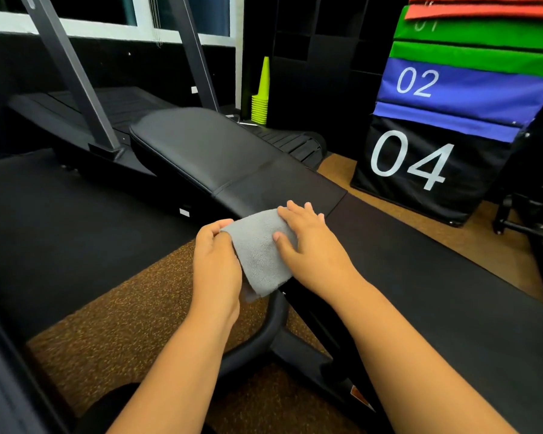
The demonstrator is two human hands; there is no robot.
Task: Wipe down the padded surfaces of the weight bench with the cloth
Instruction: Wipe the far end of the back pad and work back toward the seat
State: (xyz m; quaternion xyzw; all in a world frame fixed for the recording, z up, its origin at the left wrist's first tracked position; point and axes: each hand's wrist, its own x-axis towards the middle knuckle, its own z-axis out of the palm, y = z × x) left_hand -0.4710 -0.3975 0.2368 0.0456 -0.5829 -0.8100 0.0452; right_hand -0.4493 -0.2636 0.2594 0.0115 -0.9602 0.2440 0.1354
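1. The grey folded microfibre cloth [261, 252] lies over the near end of the black padded vinyl weight bench [207, 151].
2. The left hand [215, 261] pinches its edge; the right hand [308, 242] presses flat-fingered on it.
3. Nearly all the padding beyond looks unwiped.

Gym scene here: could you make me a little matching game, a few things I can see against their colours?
Things:
1. cloth
2. stack of cones
3. bench pad
4. box section marked 02

Colours:
A. black
B. blue
C. grey
D. yellow-green

Pairs: 1-C, 2-D, 3-A, 4-B

The cloth is held between the left hand and right hand at the near end of the bench pad.
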